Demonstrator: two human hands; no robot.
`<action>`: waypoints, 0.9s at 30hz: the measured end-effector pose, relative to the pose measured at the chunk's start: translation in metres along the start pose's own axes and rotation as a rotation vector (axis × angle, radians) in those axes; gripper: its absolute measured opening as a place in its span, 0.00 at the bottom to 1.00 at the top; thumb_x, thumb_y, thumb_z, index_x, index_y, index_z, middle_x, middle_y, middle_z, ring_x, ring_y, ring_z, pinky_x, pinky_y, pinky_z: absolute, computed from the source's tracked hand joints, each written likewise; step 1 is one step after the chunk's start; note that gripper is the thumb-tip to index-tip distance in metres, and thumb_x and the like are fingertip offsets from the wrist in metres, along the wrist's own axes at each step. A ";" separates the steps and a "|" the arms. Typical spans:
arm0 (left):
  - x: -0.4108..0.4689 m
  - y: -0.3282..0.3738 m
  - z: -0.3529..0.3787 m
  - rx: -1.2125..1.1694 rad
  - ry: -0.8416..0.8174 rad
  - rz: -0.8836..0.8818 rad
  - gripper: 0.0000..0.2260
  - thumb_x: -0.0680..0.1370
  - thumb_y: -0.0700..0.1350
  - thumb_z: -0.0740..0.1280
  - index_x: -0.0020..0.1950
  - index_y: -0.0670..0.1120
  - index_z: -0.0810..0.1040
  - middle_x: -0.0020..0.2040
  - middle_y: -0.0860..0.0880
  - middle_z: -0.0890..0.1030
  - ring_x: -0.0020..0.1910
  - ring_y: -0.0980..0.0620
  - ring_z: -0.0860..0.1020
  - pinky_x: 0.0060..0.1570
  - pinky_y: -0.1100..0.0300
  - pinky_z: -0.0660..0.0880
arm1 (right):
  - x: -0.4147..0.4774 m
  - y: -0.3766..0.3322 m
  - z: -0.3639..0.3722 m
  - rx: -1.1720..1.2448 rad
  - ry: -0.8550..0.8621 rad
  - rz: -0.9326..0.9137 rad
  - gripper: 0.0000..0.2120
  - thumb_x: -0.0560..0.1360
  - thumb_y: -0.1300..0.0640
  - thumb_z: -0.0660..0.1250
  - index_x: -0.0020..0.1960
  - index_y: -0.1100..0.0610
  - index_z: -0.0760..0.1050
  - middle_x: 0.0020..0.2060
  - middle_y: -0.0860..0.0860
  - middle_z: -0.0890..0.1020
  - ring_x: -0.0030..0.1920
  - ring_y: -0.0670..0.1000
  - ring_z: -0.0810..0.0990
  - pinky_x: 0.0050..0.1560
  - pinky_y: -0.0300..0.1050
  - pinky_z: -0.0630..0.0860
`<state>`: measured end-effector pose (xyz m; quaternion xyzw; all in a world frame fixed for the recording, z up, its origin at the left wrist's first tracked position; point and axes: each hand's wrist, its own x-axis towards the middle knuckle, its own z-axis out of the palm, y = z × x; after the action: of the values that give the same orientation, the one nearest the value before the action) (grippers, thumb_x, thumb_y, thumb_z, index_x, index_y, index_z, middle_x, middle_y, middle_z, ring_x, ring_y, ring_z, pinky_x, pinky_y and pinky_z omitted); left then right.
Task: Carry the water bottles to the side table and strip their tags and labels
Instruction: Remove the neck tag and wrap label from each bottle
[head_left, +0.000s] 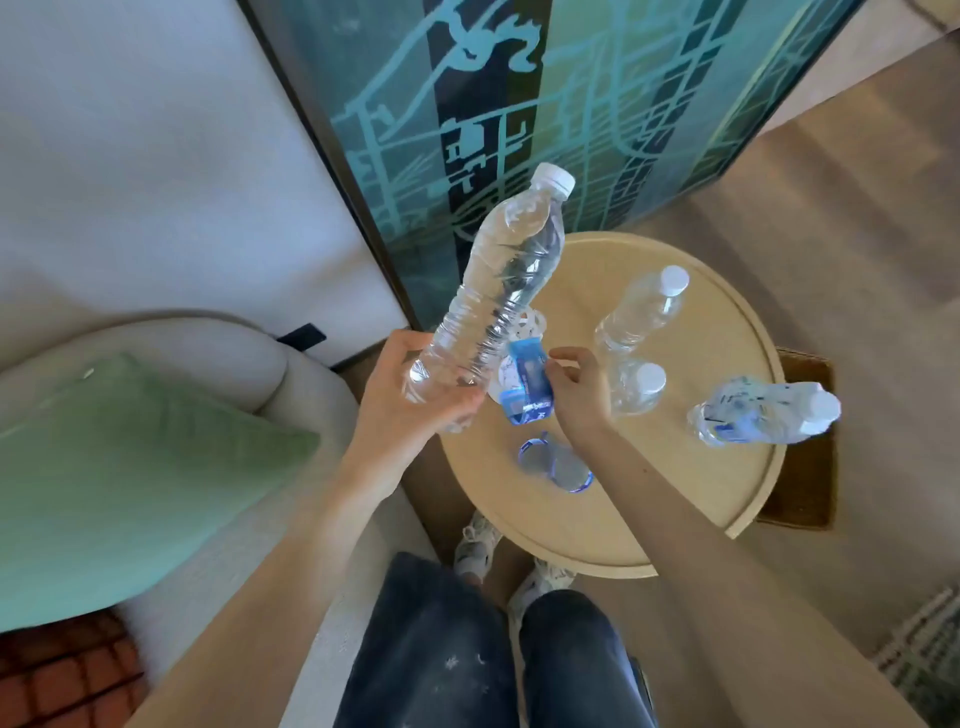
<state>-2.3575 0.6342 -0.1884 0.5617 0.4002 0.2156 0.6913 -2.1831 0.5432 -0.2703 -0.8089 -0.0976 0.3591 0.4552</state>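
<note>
Beside the sofa (234, 353), the round bench (727, 499) carries 3 other bottles (644, 312). Our left hand (410, 400) wraps its grip round the base of a bare bottle (498, 291), tilted over the bench edge. Our right hand (582, 395) pinches the peeled blue label (527, 387). Held so low, the bottle could slip and topple the others.

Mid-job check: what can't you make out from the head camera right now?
- Head view: whether the right hand pinches the blue label; the contact is too small to resolve.
- Labelled bottle at the right of the table: blur hides how much label remains.
- White scraps behind the held bottle: mostly covered by it.
</note>
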 end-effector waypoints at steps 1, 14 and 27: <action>0.007 -0.006 -0.004 -0.007 -0.001 -0.001 0.22 0.65 0.41 0.79 0.55 0.47 0.73 0.41 0.42 0.82 0.30 0.45 0.78 0.31 0.56 0.75 | 0.010 0.004 0.008 0.020 0.011 0.026 0.10 0.81 0.63 0.61 0.59 0.53 0.73 0.40 0.46 0.79 0.37 0.44 0.77 0.32 0.34 0.72; 0.026 -0.039 -0.032 -0.027 -0.080 -0.002 0.20 0.69 0.39 0.77 0.55 0.52 0.74 0.42 0.43 0.82 0.32 0.44 0.78 0.32 0.54 0.75 | -0.016 0.080 -0.002 -0.260 -0.098 0.031 0.11 0.82 0.63 0.57 0.56 0.55 0.77 0.40 0.51 0.79 0.37 0.48 0.75 0.33 0.31 0.69; 0.021 -0.056 -0.022 -0.039 -0.127 -0.075 0.21 0.69 0.39 0.77 0.57 0.47 0.72 0.40 0.40 0.81 0.33 0.41 0.76 0.32 0.49 0.74 | -0.015 0.099 -0.003 -0.794 -0.133 -0.106 0.21 0.77 0.64 0.65 0.69 0.59 0.68 0.68 0.54 0.71 0.67 0.56 0.70 0.61 0.42 0.70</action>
<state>-2.3716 0.6476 -0.2490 0.5454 0.3718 0.1612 0.7337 -2.2086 0.4780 -0.3423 -0.8907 -0.2996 0.3207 0.1180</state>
